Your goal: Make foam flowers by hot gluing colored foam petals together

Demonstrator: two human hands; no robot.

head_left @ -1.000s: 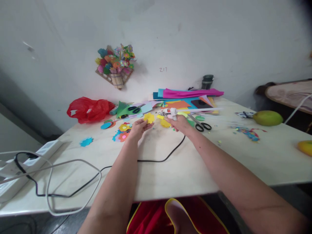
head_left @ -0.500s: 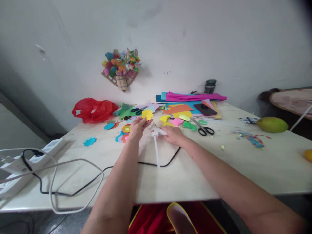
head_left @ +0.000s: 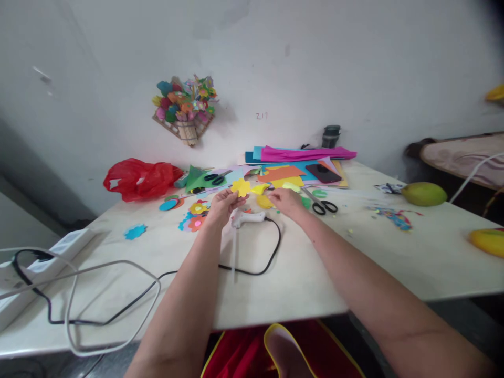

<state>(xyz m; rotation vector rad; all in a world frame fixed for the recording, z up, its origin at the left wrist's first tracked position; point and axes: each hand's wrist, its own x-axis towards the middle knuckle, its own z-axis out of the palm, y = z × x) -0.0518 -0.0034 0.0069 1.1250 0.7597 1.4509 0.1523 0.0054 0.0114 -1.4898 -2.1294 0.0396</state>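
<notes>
My left hand [head_left: 223, 206] pinches a yellow flower cutout [head_left: 240, 187] by its lower edge, holding it up above the table. A white glue gun [head_left: 252, 217] lies on the tabletop just below the hands, with a glue stick [head_left: 235, 254] sticking out of its back and a black cord at its handle. My right hand [head_left: 287, 202] is beside the small yellow pieces [head_left: 260, 189], its fingers drawn together; whatever they may hold is too small to make out. Layered flower cutouts [head_left: 198, 223] lie left of the glue gun.
Black scissors [head_left: 325, 206] lie right of my right hand. Coloured sheets [head_left: 283, 173] and a phone [head_left: 323, 173] are at the back. A red plastic bag [head_left: 144, 179] sits back left. A power strip [head_left: 63, 251] and looped cables occupy the left; a mango [head_left: 424, 194] is right.
My right hand has let go of the glue gun, which now lies on the table, and moved up and right to the small yellow pieces. My left hand still holds the yellow flower.
</notes>
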